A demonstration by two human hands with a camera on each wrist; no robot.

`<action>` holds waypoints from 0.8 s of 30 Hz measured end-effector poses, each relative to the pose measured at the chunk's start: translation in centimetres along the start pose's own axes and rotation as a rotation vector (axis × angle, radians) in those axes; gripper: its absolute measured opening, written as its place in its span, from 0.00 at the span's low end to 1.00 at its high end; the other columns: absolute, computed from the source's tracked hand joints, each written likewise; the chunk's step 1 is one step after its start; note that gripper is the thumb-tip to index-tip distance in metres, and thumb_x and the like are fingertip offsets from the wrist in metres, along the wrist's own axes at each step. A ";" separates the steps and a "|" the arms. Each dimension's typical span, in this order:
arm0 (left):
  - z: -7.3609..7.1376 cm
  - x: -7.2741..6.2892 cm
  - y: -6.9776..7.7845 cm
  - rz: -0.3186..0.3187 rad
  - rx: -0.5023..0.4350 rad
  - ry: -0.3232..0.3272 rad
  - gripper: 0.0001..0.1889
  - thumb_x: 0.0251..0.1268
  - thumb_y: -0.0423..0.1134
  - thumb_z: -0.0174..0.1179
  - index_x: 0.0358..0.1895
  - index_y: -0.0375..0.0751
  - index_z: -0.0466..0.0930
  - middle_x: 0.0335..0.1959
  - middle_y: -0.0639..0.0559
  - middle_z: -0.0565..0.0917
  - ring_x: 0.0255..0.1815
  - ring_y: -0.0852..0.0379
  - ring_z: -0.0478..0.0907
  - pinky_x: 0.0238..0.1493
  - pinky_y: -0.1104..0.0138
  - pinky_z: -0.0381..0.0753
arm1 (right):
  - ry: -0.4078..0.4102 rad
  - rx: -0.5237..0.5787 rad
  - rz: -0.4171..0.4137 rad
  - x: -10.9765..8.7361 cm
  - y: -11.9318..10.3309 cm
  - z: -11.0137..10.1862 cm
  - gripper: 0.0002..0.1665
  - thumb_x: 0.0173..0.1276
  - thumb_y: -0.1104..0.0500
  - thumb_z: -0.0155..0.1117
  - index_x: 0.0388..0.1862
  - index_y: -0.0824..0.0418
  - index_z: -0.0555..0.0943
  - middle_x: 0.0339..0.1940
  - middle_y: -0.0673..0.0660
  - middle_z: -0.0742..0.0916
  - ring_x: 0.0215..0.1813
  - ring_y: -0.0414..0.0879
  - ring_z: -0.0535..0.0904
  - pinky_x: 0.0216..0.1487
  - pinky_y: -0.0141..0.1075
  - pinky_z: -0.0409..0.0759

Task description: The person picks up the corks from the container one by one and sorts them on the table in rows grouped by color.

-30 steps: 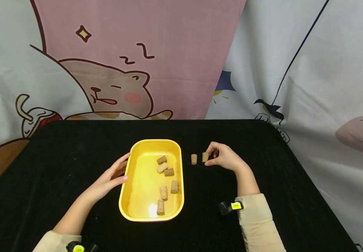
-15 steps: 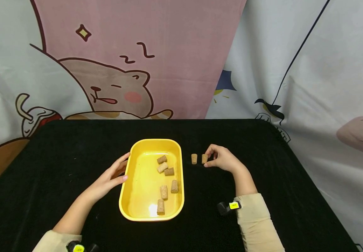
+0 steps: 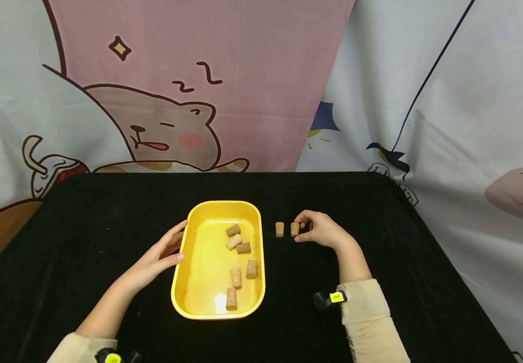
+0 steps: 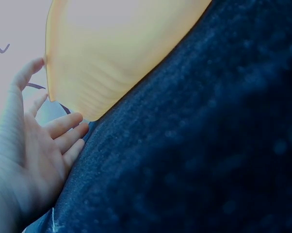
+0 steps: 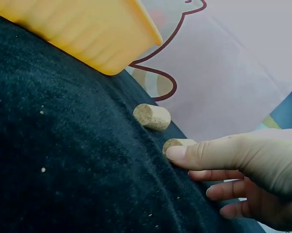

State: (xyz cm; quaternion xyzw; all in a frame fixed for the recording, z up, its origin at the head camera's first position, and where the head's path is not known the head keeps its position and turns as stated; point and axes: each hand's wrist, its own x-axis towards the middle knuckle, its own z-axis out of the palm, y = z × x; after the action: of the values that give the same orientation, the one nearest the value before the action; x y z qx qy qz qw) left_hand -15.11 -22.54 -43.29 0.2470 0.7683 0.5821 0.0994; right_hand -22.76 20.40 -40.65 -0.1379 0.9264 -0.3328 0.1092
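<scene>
A yellow tray (image 3: 184, 292) stands on the black cloth with several corks lying inside it, among them one cork (image 3: 231, 298) near its front end. My left hand (image 3: 154, 259) touches the tray's left rim with spread fingers and thumb; the left wrist view has this hand (image 4: 41, 160) beside the tray wall (image 4: 102, 63). Right of the tray, two corks sit side by side on the cloth. My right hand (image 3: 322, 231) pinches the right-hand cork (image 3: 295, 230) between thumb and finger. In the right wrist view the thumb (image 5: 204, 154) partly covers it. The other cork (image 3: 280, 229) is untouched.
Black cloth (image 3: 297, 322) covers the table, whose far edge meets a printed fabric backdrop (image 3: 261, 75). Small pale specks (image 5: 43, 170) dot the cloth in the right wrist view.
The right hand has shifted slightly left with the cork, which stands a little closer to its neighbour and straighter than before. The left hand and tray have not moved.
</scene>
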 end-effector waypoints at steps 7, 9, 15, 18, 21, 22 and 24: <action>0.0 0.0 -0.1 0.004 0.002 -0.003 0.35 0.71 0.33 0.50 0.77 0.49 0.44 0.71 0.33 0.58 0.67 0.32 0.60 0.57 0.40 0.67 | 0.014 -0.022 -0.001 -0.5 -1.7 -1.1 0.28 0.55 0.55 0.75 0.54 0.59 0.77 0.46 0.56 0.80 0.39 0.49 0.73 0.36 0.41 0.74; -0.1 0.0 -0.1 0.007 0.000 -0.004 0.35 0.71 0.33 0.50 0.77 0.49 0.44 0.71 0.33 0.58 0.67 0.32 0.60 0.57 0.40 0.68 | 0.025 -0.015 -0.029 -0.7 -2.3 -1.4 0.28 0.56 0.55 0.74 0.55 0.60 0.77 0.47 0.56 0.80 0.40 0.49 0.73 0.36 0.41 0.74; 0.0 0.1 -0.1 0.001 -0.007 -0.005 0.35 0.71 0.33 0.49 0.77 0.49 0.44 0.72 0.32 0.57 0.68 0.31 0.59 0.57 0.40 0.67 | 0.057 0.032 -0.148 -1.3 -4.2 -1.8 0.22 0.58 0.56 0.72 0.51 0.59 0.80 0.47 0.56 0.82 0.42 0.50 0.73 0.36 0.41 0.74; 0.0 0.1 0.0 -0.004 -0.008 -0.004 0.35 0.71 0.33 0.49 0.77 0.49 0.44 0.72 0.32 0.56 0.68 0.31 0.58 0.57 0.38 0.66 | 0.057 0.074 -0.183 -1.5 -5.3 -1.6 0.20 0.58 0.57 0.72 0.50 0.57 0.80 0.46 0.54 0.81 0.40 0.50 0.75 0.35 0.41 0.77; 0.0 0.1 0.0 -0.008 -0.004 0.000 0.35 0.71 0.33 0.49 0.77 0.49 0.44 0.72 0.32 0.56 0.68 0.31 0.58 0.57 0.38 0.66 | 0.042 0.118 -0.200 -1.6 -6.3 -1.2 0.20 0.59 0.57 0.72 0.50 0.55 0.80 0.44 0.52 0.81 0.36 0.50 0.77 0.32 0.40 0.79; 0.0 0.1 0.0 -0.007 -0.002 0.000 0.35 0.71 0.33 0.49 0.77 0.49 0.44 0.72 0.32 0.56 0.68 0.30 0.58 0.57 0.38 0.66 | 0.040 0.129 -0.204 -1.6 -6.6 -1.1 0.19 0.59 0.57 0.72 0.50 0.54 0.80 0.44 0.52 0.80 0.36 0.51 0.77 0.31 0.40 0.80; 0.0 0.1 0.1 -0.004 -0.001 0.000 0.35 0.71 0.33 0.49 0.77 0.49 0.44 0.71 0.31 0.56 0.68 0.30 0.58 0.57 0.38 0.66 | 0.043 0.134 -0.223 -1.7 -7.2 -0.9 0.18 0.59 0.56 0.72 0.49 0.53 0.80 0.44 0.52 0.81 0.37 0.53 0.77 0.31 0.41 0.79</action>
State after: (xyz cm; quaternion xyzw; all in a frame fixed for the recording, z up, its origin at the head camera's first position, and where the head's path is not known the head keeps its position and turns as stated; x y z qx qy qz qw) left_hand -15.18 -22.48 -43.23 0.2453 0.7684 0.5824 0.1008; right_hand -20.16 16.20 -35.11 -0.2252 0.8831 -0.4071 0.0606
